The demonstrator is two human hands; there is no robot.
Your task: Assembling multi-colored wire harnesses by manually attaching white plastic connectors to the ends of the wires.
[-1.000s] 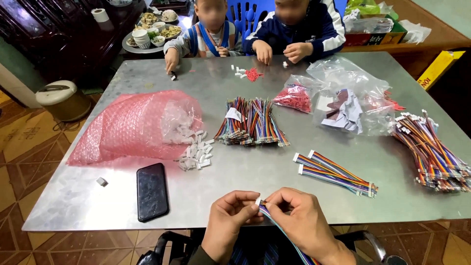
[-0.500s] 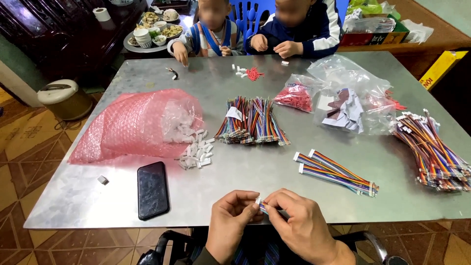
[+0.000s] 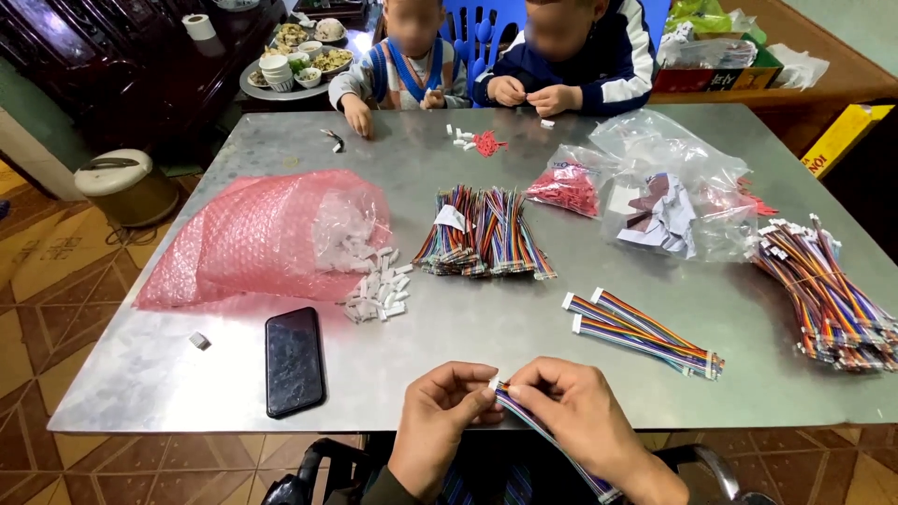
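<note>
Fingertips of both hands pinch the white end of a rainbow ribbon cable [image 3: 547, 435], seemingly a small connector. The left hand [image 3: 441, 423] and right hand [image 3: 582, 421] curl together at the metal table [image 3: 486, 323]'s near edge; the cable trails lapward.

Brushed metal table [image 3: 524, 327], glossy black phone [image 3: 294, 360], pink bubble-wrap bag [image 3: 262, 238].
</note>
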